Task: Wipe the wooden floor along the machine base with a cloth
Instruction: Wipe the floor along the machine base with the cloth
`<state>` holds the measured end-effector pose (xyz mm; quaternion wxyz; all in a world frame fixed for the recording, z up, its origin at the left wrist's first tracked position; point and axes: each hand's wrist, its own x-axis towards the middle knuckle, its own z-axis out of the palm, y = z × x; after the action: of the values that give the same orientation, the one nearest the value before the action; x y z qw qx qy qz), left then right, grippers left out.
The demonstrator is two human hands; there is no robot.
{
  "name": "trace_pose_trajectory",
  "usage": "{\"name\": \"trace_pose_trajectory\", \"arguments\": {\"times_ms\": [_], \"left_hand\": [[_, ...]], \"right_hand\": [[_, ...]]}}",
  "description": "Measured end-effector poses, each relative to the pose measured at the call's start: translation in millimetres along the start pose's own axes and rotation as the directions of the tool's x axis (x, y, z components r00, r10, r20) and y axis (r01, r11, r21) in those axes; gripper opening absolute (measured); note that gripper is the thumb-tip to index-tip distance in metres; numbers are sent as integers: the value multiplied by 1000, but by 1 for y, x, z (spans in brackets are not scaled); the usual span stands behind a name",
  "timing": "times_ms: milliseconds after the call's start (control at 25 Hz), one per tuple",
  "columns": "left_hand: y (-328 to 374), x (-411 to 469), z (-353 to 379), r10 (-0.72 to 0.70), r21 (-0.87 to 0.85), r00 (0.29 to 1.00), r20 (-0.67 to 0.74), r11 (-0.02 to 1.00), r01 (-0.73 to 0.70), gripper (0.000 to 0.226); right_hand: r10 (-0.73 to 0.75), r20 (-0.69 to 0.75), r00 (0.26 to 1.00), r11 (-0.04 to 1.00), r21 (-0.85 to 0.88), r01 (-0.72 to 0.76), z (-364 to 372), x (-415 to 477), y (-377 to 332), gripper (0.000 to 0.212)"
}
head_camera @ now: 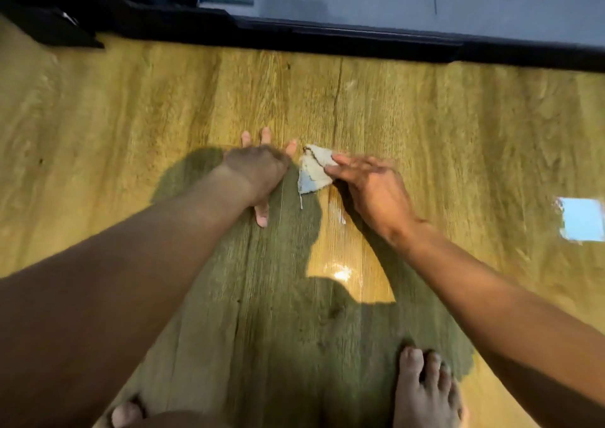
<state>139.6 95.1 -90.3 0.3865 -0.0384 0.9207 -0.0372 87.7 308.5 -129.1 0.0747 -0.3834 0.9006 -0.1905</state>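
Pressing flat on the wooden floor (425, 116), the left hand (258, 172) has its fingers spread straight, holding nothing; the right hand (373, 188) lies beside it, fingers stretched out rather than curled, their tips resting on the right edge of the cloth (311, 173); the small folded cloth lies on the boards between both hands, just beside the left fingers; the black machine base (343, 39) runs well beyond.

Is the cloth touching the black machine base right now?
No, the cloth lies under the right hand on the floor, apart from the machine base.
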Motion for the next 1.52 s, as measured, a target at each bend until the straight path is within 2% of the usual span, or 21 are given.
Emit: {"name": "trace_pose_trajectory", "arguments": {"times_ms": [80,160,200,240,360,400,480,560,640,720,800,840,920,1000,1120,1240,1400,1440,1520], "left_hand": [[3,3,1,-3,-10,1000,7,1000,3,148],[3,4,3,-7,-35,1000,12,999,8,147],[2,4,3,-10,-46,1000,16,999,11,147],[1,5,4,-10,-55,1000,18,998,11,148],[-3,4,8,-2,-44,1000,6,999,2,149],[-3,4,9,1,-35,1000,-1,999,-1,148],[-3,4,10,13,-8,1000,-26,1000,-13,143],[-1,5,8,18,1,1000,-20,1000,-18,142],[1,5,5,16,-1,1000,21,1000,-16,145],[0,6,5,28,14,998,49,999,-29,145],[-3,5,3,48,40,999,26,998,-49,136],[-4,6,0,62,46,998,-4,997,-62,130],[-5,11,-10,72,21,997,-43,997,-71,127],[-3,18,-20,60,-17,998,12,998,-59,133],[3,25,-24,50,-66,995,85,997,-44,138],[1,31,-22,44,-78,990,137,996,-34,141],[-3,37,-16,63,-51,993,101,997,-58,143],[-4,37,-15,58,-51,994,88,997,-54,143],[-4,36,-18,40,-59,996,84,998,-35,144]], "right_hand": [[-132,3,991,991,-22,132,8,-41,-8,61],[-284,33,958,959,-2,284,0,-37,2,62],[-270,82,959,962,-12,272,-7,-12,11,60],[-196,111,974,979,-40,202,-11,19,21,56],[37,32,999,999,-14,-37,-16,69,33,48],[42,3,999,999,-16,-42,-11,61,30,50],[-137,-22,990,990,-35,136,-3,20,24,52],[-309,27,951,951,-24,310,-10,25,36,46],[-257,54,965,964,-63,260,-17,80,51,41],[-81,-8,997,996,-25,80,-20,126,61,39],[46,-66,997,999,21,-45,-9,119,55,40],[21,-66,998,1000,21,-20,-3,100,50,42],[-154,-27,988,988,-32,154,-3,65,42,48],[-263,49,964,962,-66,266,-17,86,58,47],[-183,64,981,971,-146,191,-42,149,87,40],[-115,170,979,976,-163,143,-45,138,95,43],[-390,282,877,885,-148,441,-59,100,93,50],[-355,302,885,890,-179,419,-65,116,101,51],[-162,315,935,938,-247,245,-73,152,108,56]]}}
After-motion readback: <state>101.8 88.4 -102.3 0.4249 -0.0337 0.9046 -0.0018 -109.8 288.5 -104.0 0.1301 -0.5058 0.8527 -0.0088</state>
